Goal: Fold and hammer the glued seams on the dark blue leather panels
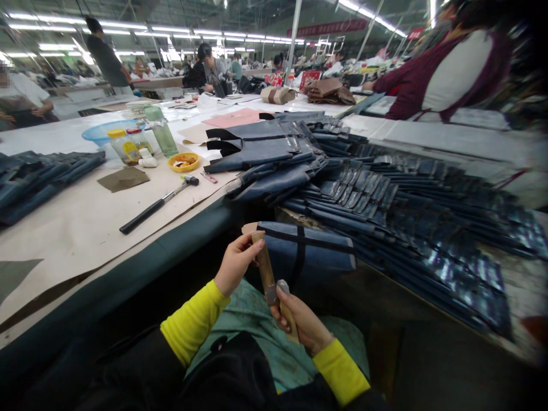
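Between my hands, over my lap, runs a brown strip (pixel 265 268) that looks like tape or folded paper. My left hand (pixel 237 262) pinches its upper end between thumb and fingers. Lower down, my right hand (pixel 302 322) is closed around the strip, with a small grey piece (pixel 282 285) at its thumb. I cannot make out what that grey piece is. Just behind the strip lies a dark blue panel (pixel 325 254) with crossed black bands, its left corner tan-coloured and close to my left fingertips. Green cloth (pixel 240 328) covers my lap.
Stacks of blue panels (pixel 385 211) spread across the table at right; more blue pieces (pixel 34 182) lie far left. A hammer (pixel 158 205), yellow dish (pixel 184 162), jars (pixel 124 147), bottle (pixel 165 137) and blue basin (pixel 96 132) are on the paper-covered table (pixel 85 228). Co-workers are around.
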Tool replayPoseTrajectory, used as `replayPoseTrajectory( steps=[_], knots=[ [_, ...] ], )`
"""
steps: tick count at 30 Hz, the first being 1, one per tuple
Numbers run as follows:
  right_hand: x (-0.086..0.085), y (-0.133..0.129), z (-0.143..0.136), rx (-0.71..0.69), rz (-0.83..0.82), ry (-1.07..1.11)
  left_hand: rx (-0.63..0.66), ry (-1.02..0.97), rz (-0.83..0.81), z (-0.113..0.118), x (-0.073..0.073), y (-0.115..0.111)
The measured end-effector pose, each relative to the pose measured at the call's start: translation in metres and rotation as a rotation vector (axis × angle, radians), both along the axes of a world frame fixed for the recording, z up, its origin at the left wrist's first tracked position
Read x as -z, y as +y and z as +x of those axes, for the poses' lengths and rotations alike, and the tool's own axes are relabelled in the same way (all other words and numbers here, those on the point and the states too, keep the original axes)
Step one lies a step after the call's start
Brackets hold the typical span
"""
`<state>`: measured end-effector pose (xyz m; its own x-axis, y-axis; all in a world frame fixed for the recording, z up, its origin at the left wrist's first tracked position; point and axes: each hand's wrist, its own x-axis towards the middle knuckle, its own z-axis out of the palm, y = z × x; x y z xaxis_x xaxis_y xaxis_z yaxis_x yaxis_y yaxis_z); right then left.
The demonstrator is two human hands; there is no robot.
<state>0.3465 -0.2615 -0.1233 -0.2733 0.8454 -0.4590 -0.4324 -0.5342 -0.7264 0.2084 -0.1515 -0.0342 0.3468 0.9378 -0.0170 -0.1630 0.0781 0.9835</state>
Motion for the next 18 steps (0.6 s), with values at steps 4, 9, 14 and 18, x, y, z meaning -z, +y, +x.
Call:
replayPoseTrajectory(
  steps=[4, 9, 14, 18],
  knots=[
    [-0.001, 0.0, 0.001, 0.007, -0.008, 0.004, -0.008, -0.012, -0.012, 0.0, -0.001, 0.0],
    [0.0, 0.0, 0.002, 0.0, -0.008, 0.006, 0.027, -0.028, -0.014, 0.0, -0.005, -0.002],
    [0.005, 0.001, 0.001, 0.019, -0.047, -0.015, 0.071, -0.053, -0.045, 0.001, -0.008, -0.005],
    [0.005, 0.001, 0.0, 0.028, -0.08, -0.011, 0.085, -0.09, -0.082, 0.002, -0.011, -0.008]
  ],
)
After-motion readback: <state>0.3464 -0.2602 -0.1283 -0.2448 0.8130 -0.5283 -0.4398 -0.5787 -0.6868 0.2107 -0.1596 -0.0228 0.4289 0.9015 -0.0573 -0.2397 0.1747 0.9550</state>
